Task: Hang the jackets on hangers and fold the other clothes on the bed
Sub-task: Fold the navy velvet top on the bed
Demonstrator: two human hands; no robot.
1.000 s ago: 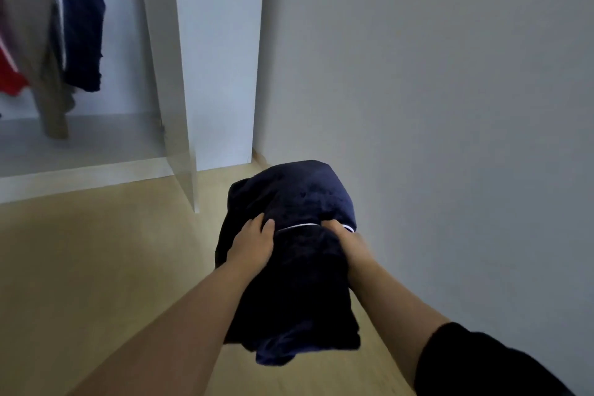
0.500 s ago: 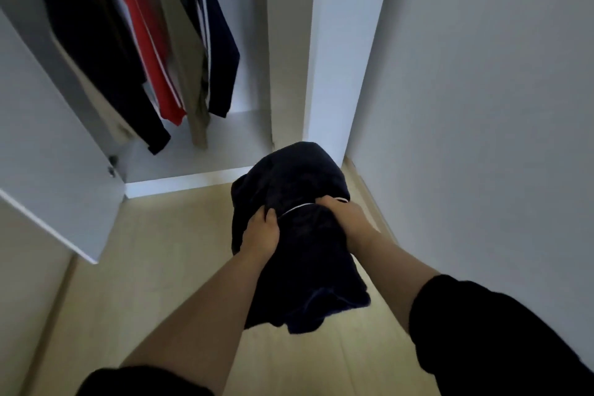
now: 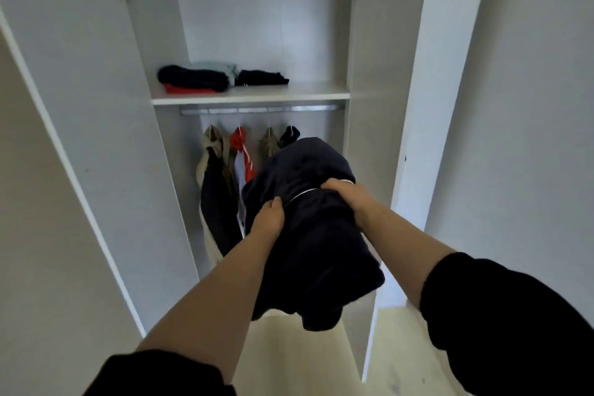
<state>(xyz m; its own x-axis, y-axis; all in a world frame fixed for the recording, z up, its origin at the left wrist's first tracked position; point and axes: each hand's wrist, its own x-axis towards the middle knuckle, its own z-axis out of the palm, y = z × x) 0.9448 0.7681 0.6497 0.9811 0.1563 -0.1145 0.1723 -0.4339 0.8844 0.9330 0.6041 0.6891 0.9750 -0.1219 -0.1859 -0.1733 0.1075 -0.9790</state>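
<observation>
Holding a dark navy folded garment [image 3: 315,251] up in front of the wardrobe [image 3: 257,26], both arms reaching forward. The left hand [image 3: 268,219] is gripping the bundle's left side, fingers curling into the fabric. The right hand [image 3: 345,199] is gripping the top right edge by a thin white trim line, fingers curling over it. The garment is hanging in mid-air, well apart from the shelf [image 3: 250,95], its lower end drooping above the floor [image 3: 289,357]. The shelf is carrying a stack of folded clothes [image 3: 193,79]: dark on top, red under, pale green behind. A black folded piece [image 3: 260,77] is lying just beside it. Below, on the rail [image 3: 257,109], jackets are hanging: a beige-and-dark jacket [image 3: 213,177], a red jacket [image 3: 242,151], an olive jacket [image 3: 269,145] and a dark jacket [image 3: 289,135] partly hidden behind the bundle. The left door [image 3: 80,106] and right door [image 3: 427,106] are standing open.
</observation>
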